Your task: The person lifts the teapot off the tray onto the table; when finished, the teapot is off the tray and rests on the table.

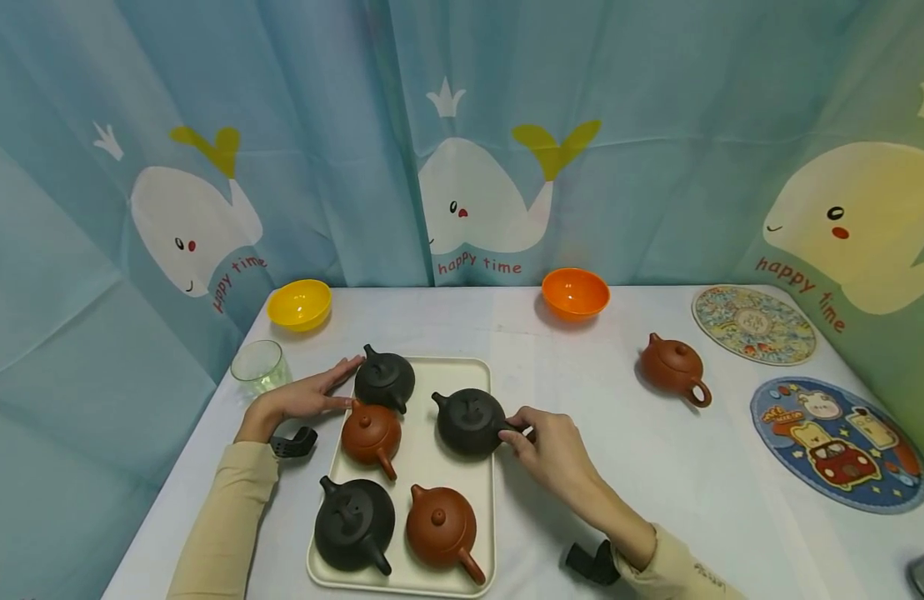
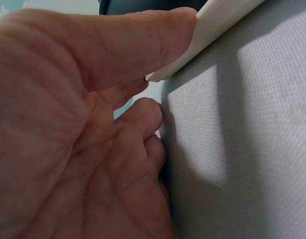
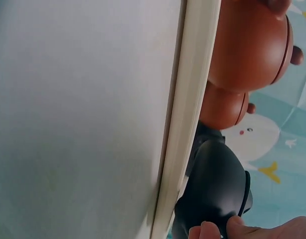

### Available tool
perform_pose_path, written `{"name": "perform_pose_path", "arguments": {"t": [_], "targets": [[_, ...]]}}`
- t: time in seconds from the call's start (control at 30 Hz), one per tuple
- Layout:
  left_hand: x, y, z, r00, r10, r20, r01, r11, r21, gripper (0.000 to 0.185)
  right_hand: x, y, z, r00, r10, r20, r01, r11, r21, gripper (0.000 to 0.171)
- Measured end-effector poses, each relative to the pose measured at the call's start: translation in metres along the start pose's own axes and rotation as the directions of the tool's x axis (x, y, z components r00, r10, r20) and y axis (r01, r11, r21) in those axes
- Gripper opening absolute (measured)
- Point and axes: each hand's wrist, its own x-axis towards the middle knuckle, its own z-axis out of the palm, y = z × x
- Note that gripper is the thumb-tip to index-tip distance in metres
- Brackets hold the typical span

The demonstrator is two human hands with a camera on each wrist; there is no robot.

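Observation:
A cream tray (image 1: 482,500) holds several teapots. My right hand (image 1: 520,435) pinches the handle of the black teapot (image 1: 467,421) at the tray's right side. In the right wrist view its fingertips (image 3: 213,231) sit on that black teapot (image 3: 215,184), beside the tray rim (image 3: 190,99). My left hand (image 1: 340,385) lies against the tray's left edge with fingers stretched out, next to another black teapot (image 1: 384,379) and a brown teapot (image 1: 370,433). The left wrist view shows its thumb (image 2: 143,45) against the tray rim (image 2: 218,25). A black teapot (image 1: 354,523) and a brown teapot (image 1: 441,525) sit nearer me.
A lone brown teapot (image 1: 671,367) stands on the white table to the right. A yellow bowl (image 1: 300,302) and an orange bowl (image 1: 576,292) sit at the back, a glass (image 1: 259,367) at the left. Two round mats (image 1: 754,323) (image 1: 836,442) lie at the right.

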Motion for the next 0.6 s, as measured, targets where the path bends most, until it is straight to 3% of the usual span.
{"name": "perform_pose_path", "arguments": {"t": [0.6], "targets": [[-0.003,0.005,0.001,1.000,0.007,-0.003,-0.007,1.000,-0.004,0.085,0.011,0.018,-0.015,0.996,0.073,-0.051,-0.074,0.997,-0.030,0.007]]}}
